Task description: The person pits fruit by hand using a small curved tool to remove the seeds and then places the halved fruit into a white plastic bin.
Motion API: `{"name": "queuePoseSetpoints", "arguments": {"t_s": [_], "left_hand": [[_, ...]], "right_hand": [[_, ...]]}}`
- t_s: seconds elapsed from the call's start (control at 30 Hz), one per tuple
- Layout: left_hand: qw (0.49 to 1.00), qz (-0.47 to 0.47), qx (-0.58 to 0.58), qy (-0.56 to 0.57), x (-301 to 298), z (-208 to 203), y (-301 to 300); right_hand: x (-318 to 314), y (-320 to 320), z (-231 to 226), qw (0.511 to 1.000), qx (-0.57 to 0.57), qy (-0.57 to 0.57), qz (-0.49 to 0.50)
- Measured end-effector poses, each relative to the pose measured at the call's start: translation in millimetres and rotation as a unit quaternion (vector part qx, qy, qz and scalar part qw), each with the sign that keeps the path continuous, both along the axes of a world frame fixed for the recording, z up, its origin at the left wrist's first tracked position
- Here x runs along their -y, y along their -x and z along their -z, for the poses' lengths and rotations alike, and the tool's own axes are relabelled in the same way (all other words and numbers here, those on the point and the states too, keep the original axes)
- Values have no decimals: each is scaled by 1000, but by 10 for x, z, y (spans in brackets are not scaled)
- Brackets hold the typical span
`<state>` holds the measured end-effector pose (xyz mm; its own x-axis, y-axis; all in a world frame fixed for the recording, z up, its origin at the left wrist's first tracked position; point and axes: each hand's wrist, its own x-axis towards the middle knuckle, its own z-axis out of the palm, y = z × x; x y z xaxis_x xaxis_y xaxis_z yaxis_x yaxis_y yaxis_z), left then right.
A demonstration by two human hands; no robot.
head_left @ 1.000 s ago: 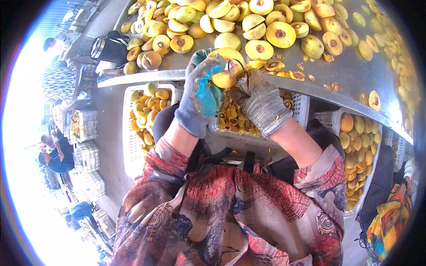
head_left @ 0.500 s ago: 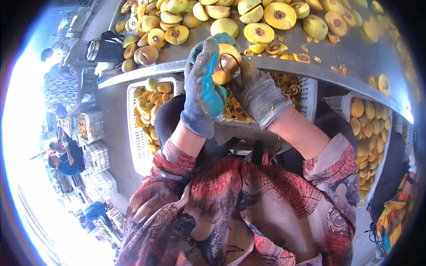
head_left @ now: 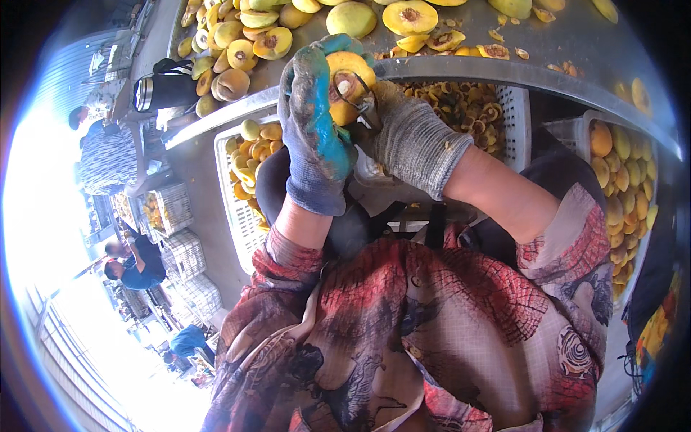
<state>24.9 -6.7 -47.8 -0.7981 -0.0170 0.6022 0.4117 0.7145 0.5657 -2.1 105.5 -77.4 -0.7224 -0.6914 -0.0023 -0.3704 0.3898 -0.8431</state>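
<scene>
In my left hand, gloved in grey with a teal coating, sits a yellow peach half, its cut face and pit cavity turned toward my right hand. My right hand, in a grey knit glove, is closed around a pitting tool with a thin dark curved blade. The blade lies at the peach's cut face; the handle is mostly hidden in the glove. Both hands are just in front of the metal table edge. Beneath the table, a white crate holds peach scraps.
Peach halves and whole peaches are heaped on the metal table, with scraps near its edge. A dark flask stands at the left. White crates of peaches flank my knees. Several people work far left beside stacked crates.
My view has shifted, so the table's contents sit higher in the picture. Both hands stay together at the peach half, which is slightly turned, with the blade against it.
</scene>
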Motion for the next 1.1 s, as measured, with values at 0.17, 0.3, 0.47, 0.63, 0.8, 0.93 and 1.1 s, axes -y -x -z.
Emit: {"name": "queuePoseSetpoints", "arguments": {"t_s": [0.17,0.3,0.47,0.63,0.8,0.93,1.1], "left_hand": [[925,11,126,-357,-89,-63,-22],[932,7,181,-315,-52,-115,12],[936,64,235,-254,170,-134,98],[914,119,286,-262,247,-253,107],[956,131,214,-149,270,-250,48],[948,137,199,-205,277,-197,-89],[930,63,121,-341,-9,-209,-185]], "right_hand": [[-66,-72,-159,995,6,103,-8],[-213,-11,-355,839,524,130,-61],[-253,-80,-292,821,537,177,-84],[-369,-89,-423,692,677,218,-123],[-443,-114,-343,637,713,234,-179],[-457,-128,-550,710,658,192,-163],[-368,-125,-683,805,565,107,-142]]}}
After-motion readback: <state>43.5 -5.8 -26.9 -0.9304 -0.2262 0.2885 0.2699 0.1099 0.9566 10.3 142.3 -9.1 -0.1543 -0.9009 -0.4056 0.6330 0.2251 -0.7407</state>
